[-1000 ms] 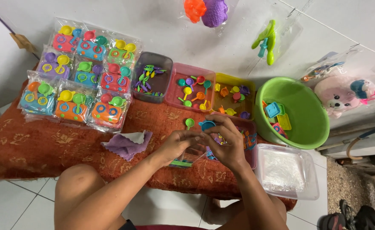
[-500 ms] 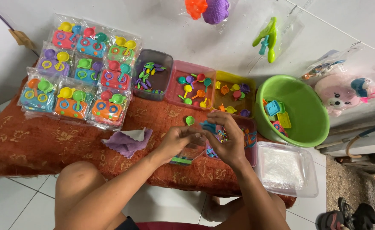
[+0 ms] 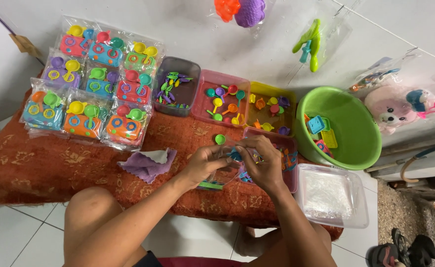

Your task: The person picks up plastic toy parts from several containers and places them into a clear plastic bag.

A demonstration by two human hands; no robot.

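- My left hand [image 3: 208, 163] and right hand [image 3: 263, 159] meet over the red cloth [image 3: 39, 163], fingers pinched together on a clear plastic bag [image 3: 227, 170] of small bright toy pieces.
- Just beyond lies a green spoon [image 3: 220, 139].
- Farther back, I see a pink tray [image 3: 221, 98], a green basin [image 3: 355, 123] and packed toy sets [image 3: 99, 89].

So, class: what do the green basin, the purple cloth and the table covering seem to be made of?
Green basin: probably plastic, smooth with a soft sheen. Purple cloth: soft fabric, crumpled and folded. Table covering: woven textile, matte rust-orange with a pale pattern.
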